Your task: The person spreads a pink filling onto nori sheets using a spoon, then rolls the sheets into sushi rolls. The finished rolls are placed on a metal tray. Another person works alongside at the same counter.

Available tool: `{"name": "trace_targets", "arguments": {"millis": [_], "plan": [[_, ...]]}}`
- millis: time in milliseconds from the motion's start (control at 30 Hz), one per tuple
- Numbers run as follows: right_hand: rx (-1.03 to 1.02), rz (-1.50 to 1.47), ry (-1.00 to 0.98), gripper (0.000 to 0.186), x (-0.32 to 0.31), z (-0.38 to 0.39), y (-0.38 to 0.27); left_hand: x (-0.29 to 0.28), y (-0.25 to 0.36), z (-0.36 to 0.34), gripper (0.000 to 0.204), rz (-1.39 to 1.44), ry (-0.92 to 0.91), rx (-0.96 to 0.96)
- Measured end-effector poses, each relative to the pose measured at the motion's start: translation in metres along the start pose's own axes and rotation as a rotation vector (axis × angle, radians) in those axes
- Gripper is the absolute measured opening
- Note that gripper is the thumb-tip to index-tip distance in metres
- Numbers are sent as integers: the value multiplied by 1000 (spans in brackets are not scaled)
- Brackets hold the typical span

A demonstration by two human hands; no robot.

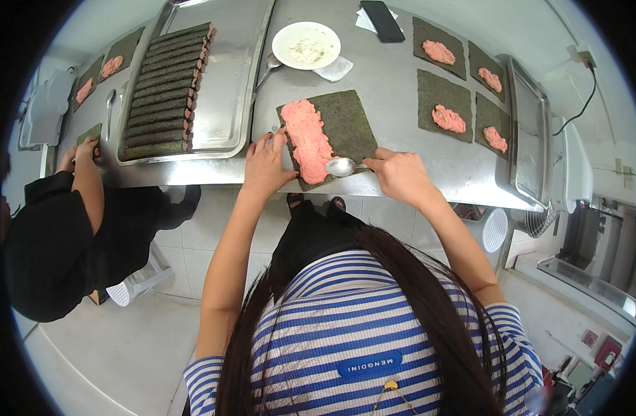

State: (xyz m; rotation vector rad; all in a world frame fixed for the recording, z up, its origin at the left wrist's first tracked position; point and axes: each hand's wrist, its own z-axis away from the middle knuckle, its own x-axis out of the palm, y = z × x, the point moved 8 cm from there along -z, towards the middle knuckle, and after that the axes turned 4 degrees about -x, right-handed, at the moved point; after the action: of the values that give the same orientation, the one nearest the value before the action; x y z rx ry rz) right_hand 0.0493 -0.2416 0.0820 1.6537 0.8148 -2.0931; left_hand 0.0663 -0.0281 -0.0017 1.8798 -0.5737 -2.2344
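Note:
In front of me a square nori sheet (349,125) lies on the steel table, with a band of pink minced filling (305,139) spread along its left side. My right hand (403,178) grips a metal spoon (340,166) by the handle. The spoon's bowl rests at the lower right edge of the filling. At the sheet's left edge is my left hand (268,165), fingers spread, thumb near the lower left corner and fingertips by the left edge; it holds nothing.
A steel tray (231,90) of several nori rolls (162,90) stands left. Beyond the sheet are a white bowl (306,46), another spoon (269,66) and a phone (382,21). Nori sheets topped with filling (448,118) lie right, beside another tray (529,132). A co-worker (61,229) works left.

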Motion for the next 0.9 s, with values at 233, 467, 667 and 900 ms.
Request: {"name": "trace_targets", "arguments": {"millis": [233, 467, 667, 900], "plan": [[3, -2, 33, 19, 22, -8, -36, 0, 1, 1, 91, 7, 18, 7], [-61, 58, -19, 14, 44, -10, -46, 2, 1, 0, 91, -32, -22, -4], [-27, 108, -50, 13, 38, -2, -23, 2, 1, 0, 91, -20, -24, -2], [37, -10, -21, 24, 23, 12, 8, 2, 0, 0, 94, 0, -18, -11]]}}
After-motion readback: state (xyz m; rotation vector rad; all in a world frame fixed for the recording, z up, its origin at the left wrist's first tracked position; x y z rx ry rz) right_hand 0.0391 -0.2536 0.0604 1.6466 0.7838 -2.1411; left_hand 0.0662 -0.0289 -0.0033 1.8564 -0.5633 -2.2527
